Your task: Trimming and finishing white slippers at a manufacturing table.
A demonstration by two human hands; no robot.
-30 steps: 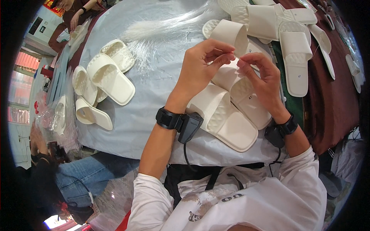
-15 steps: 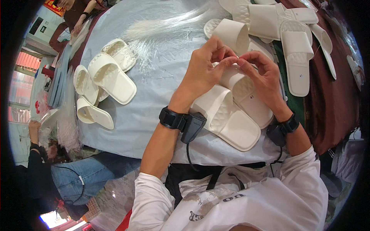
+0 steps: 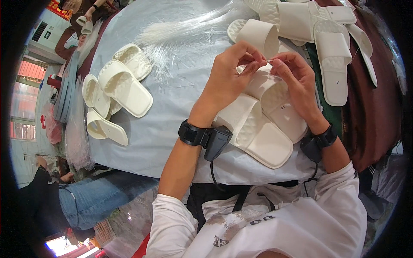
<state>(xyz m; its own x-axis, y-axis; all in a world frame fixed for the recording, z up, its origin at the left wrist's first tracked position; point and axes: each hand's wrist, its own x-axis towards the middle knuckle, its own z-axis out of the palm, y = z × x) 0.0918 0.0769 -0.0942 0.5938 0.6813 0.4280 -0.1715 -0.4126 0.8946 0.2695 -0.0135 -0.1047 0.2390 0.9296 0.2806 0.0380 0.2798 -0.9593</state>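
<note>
Your left hand and right hand pinching a tiny item, kind unclear, white slippers at their six o'clock, clear strands at ten

It looks like a small workshop: many matching white slippers lie grouped toward the left and right edges of the counter, a bundle of clear strands spreads near its far edge, and another person in jeans sits beside it.
</note>
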